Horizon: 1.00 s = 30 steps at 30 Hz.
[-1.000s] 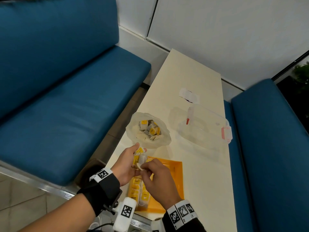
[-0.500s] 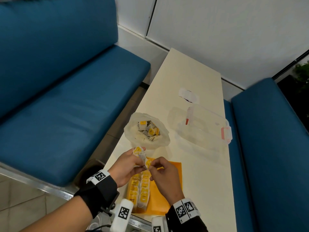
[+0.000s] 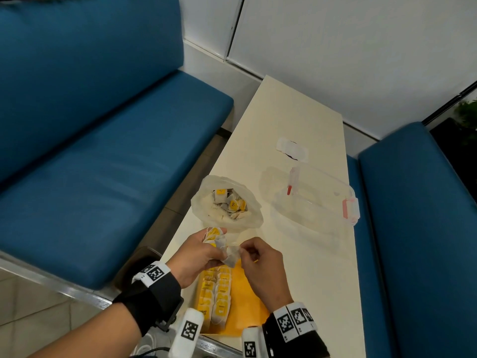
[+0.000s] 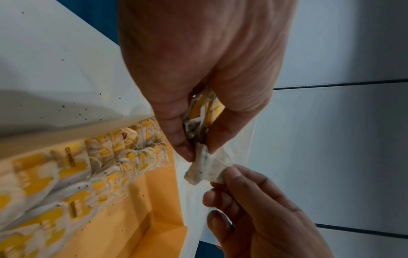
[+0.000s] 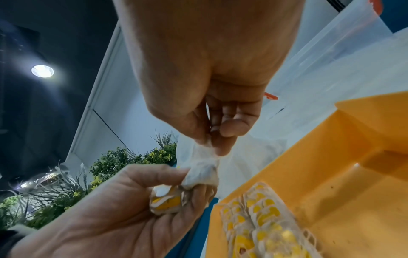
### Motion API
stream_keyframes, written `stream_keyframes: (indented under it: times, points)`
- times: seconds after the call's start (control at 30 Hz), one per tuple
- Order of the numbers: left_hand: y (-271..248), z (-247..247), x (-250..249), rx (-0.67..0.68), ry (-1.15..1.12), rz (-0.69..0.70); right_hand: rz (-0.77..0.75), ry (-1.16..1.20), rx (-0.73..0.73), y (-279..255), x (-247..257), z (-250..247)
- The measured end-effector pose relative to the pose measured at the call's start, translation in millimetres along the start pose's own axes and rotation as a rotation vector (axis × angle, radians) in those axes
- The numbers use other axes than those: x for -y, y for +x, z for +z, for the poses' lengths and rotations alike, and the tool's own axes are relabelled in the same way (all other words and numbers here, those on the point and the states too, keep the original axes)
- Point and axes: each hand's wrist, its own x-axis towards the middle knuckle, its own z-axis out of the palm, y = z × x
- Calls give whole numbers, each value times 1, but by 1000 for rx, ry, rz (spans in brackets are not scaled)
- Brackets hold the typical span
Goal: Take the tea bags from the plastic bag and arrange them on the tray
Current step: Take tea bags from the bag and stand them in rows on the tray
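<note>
Yellow-tagged tea bags, lettering unreadable

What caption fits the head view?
Left hand holds tea bags; right hand pinches one above the tray.

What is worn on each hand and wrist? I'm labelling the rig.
Each forearm is bare above a black wrist wrap carrying a white band printed with square black-and-white markers. A white camera block with its own marker sits under each wrist. Both hands are ungloved.
</note>
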Motion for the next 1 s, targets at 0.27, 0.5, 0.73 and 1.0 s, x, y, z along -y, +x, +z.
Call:
stream_keyframes:
  times: [0.27, 0.5, 0.73, 1.0]
  points:
    - [0, -4, 2, 23, -14, -16, 99, 201, 138, 1, 1, -21]
    - [-3, -5, 4, 39, 1, -34, -39, 57, 134, -5, 3, -27]
    - [-10, -12, 6, 34, -23, -55, 118, 135, 192, -8, 2, -33]
    - [-15, -18, 11, -2, -19, -49, 68, -9, 254, -22, -6, -16]
